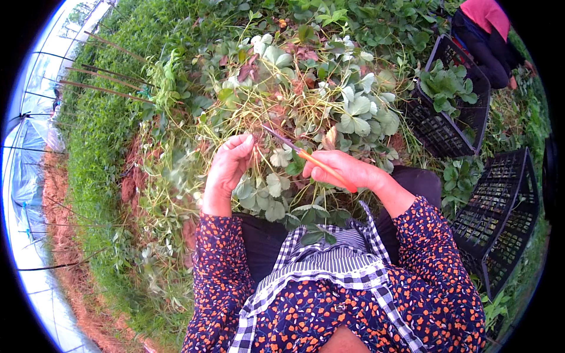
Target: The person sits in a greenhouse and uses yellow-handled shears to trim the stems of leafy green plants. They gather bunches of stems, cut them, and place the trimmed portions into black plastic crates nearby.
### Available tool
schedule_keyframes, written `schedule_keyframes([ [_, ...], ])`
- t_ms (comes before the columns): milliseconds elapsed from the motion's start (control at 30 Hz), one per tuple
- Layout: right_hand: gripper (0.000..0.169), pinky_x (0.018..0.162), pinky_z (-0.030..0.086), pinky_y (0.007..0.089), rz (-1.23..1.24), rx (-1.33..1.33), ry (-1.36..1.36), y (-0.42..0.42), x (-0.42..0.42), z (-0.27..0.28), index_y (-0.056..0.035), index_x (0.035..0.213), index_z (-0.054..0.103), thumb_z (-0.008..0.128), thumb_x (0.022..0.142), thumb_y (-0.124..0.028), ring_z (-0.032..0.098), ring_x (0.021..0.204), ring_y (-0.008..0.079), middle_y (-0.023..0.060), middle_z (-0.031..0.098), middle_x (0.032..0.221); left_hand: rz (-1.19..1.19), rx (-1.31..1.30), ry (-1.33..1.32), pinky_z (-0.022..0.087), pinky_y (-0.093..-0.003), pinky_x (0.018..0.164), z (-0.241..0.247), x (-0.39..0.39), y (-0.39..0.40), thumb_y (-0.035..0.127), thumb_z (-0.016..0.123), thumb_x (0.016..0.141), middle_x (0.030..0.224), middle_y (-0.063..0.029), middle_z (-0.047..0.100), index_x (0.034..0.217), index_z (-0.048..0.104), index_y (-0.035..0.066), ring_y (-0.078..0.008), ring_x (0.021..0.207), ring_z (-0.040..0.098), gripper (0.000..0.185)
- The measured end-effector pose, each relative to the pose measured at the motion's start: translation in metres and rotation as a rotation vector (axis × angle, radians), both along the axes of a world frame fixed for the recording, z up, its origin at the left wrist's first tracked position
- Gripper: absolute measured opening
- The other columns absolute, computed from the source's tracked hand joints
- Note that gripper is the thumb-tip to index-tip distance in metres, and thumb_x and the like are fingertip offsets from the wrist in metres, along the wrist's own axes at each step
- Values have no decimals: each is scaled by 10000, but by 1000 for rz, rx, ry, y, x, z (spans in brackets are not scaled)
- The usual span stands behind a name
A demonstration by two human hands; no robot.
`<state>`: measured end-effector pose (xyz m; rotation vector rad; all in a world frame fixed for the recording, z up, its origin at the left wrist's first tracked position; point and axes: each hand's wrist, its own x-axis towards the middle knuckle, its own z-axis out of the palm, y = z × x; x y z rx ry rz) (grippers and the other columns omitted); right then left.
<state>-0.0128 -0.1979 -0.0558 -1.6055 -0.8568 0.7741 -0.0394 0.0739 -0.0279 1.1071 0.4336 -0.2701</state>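
Note:
Orange-handled scissors (pixel 324 167) are in my right hand (pixel 337 170), their blades pointing up and left over a heap of pulled strawberry plants (pixel 282 106). My left hand (pixel 234 156) is left of the blade tips, thumb and fingertips pinched together on what looks like a thin plant stem (pixel 256 152). Pale leaf undersides, long yellowish stems and reddish roots spread beyond both hands. A strawberry sprig (pixel 313 220) lies over the checked apron (pixel 329 264) at my lap.
Two black plastic crates stand to the right: one (pixel 435 128) holds leafy plants, another (pixel 490 212) is tilted nearer me. A person in dark trousers (pixel 479 48) is at the upper right. Thin stakes (pixel 106 90) lean out of the weeds at left, near plastic sheeting (pixel 33 176).

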Motion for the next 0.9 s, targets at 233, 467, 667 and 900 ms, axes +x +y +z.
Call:
schedule_keyframes([
  [233, 439, 549, 390, 218, -10, 57, 186, 4, -3, 27, -45, 895, 576, 449, 896, -465, 445, 609, 60, -19, 496, 699, -68, -11, 37, 522, -286, 652, 7, 0, -9, 120, 572, 858, 822, -27, 628, 926, 590, 33, -135, 703, 607, 112],
  [467, 439, 431, 324, 197, -64, 116, 352, 6, -2, 30, -54, 836, 588, 472, 884, -475, 401, 477, 35, -58, 433, 568, -93, 5, 51, 537, -299, 657, 12, 3, -14, 145, 559, 867, 808, -42, 627, 928, 575, 39, -168, 745, 628, 123],
  [667, 354, 414, 314, 184, -139, 31, 280, 10, -2, 28, -44, 780, 590, 512, 893, -370, 411, 471, 16, -49, 509, 609, -86, -58, 5, 532, -298, 637, 12, 4, -13, 163, 558, 868, 832, -32, 621, 958, 574, 46, -168, 725, 622, 148],
  [900, 278, 405, 321, 175, -240, 78, 269, 15, 5, 1, -41, 794, 617, 558, 872, -301, 438, 463, 21, -12, 579, 665, -42, 16, -28, 513, -292, 661, 19, 8, -21, 190, 548, 858, 991, -100, 623, 1019, 555, 12, -186, 810, 612, 239],
])
